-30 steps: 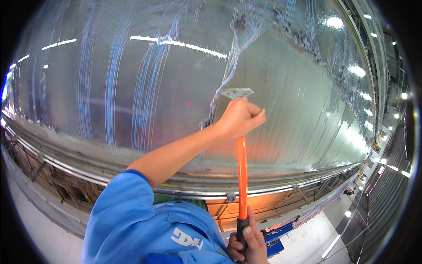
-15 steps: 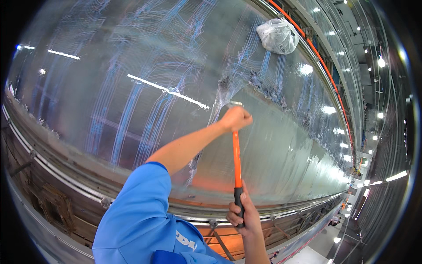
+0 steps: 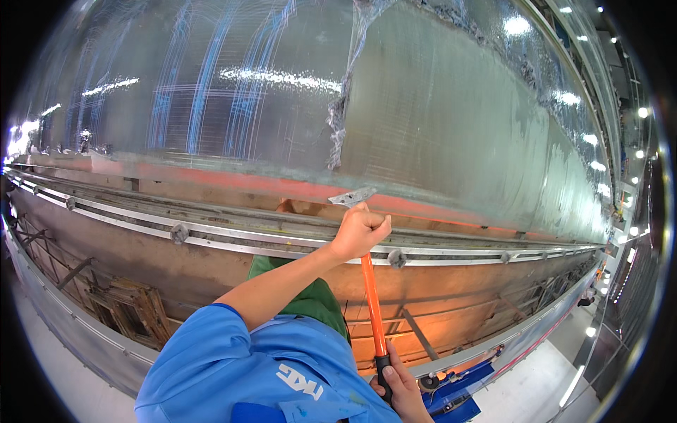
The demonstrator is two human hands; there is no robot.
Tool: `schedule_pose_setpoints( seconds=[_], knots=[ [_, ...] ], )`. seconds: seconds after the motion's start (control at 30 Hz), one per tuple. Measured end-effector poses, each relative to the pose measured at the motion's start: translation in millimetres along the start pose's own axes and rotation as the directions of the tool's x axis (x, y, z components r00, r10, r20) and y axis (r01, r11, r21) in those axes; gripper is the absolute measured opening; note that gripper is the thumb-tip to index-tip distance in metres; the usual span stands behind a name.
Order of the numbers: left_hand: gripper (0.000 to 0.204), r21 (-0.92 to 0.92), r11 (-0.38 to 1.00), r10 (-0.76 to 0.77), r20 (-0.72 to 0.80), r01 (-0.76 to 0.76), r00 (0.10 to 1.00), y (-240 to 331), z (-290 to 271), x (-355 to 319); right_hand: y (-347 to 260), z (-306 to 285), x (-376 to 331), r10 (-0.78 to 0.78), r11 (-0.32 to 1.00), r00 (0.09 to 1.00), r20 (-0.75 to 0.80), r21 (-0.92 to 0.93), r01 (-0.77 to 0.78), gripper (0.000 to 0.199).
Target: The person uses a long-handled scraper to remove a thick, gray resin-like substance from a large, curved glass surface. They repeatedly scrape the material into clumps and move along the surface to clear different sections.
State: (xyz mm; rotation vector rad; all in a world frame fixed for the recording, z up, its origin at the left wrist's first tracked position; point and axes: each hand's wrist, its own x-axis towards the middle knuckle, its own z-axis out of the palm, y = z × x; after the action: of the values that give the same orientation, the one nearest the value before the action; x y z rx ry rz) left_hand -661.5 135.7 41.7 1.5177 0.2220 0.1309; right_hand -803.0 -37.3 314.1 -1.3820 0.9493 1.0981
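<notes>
I hold a long scraper with an orange shaft [image 3: 371,303] in both hands. My left hand [image 3: 360,231], at the end of a blue-sleeved arm, is clenched around the shaft just under the flat metal blade [image 3: 351,197]. My right hand [image 3: 399,382] grips the black end of the handle at the bottom edge. The blade lies against the lower edge of a huge curved silvery surface [image 3: 451,120], just above a red band [image 3: 211,180]. A torn, crumpled strip of clear film [image 3: 342,113] hangs on the surface right above the blade.
Metal rails with round bolts [image 3: 179,233] run below the red band. Brown panels and wooden frames [image 3: 130,303] lie lower left. A blue machine [image 3: 458,391] stands at lower right, on a pale floor. Ceiling lights [image 3: 642,113] line the right.
The scraper and both hands have come down the silvery surface from its middle to its lower edge. The view has tilted down, so the rails and frames now show.
</notes>
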Motion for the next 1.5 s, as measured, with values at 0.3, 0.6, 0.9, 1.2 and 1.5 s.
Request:
schedule_pose_setpoints(
  seconds=[0.3,0.6,0.9,1.2,1.5],
  knots=[
    [0.047,-0.077,0.995,-0.065,-0.024,0.063,0.998,-0.8,-39.3,74.4,-88.8,56.7,10.1,0.133,0.99,0.991,0.024,-0.058,-0.131,0.059],
    [0.047,-0.134,0.988,-0.07,0.03,0.073,0.997,14.2,-78.2,272.1,-273.3,149.6,55.3,0.162,0.983,0.986,-0.029,0.094,-0.159,0.06],
    [0.047,-0.147,0.989,-0.019,0.017,0.022,1.0,15.6,-120.5,498.2,-423.7,193.5,148.3,-0.125,0.986,0.978,0.169,0.127,0.104,0.061],
    [0.04,0.092,0.994,0.043,0.164,-0.059,0.986,11.4,-50.2,334.2,-267.5,118.9,98.0,-0.091,0.97,0.989,0.115,0.234,0.062,0.06],
    [0.046,0.107,0.993,-0.072,0.133,0.058,0.989,3.9,-9.6,57.6,-58.2,32.4,6.1,0.101,0.986,0.995,0.012,0.135,-0.101,0.066]
  ],
)
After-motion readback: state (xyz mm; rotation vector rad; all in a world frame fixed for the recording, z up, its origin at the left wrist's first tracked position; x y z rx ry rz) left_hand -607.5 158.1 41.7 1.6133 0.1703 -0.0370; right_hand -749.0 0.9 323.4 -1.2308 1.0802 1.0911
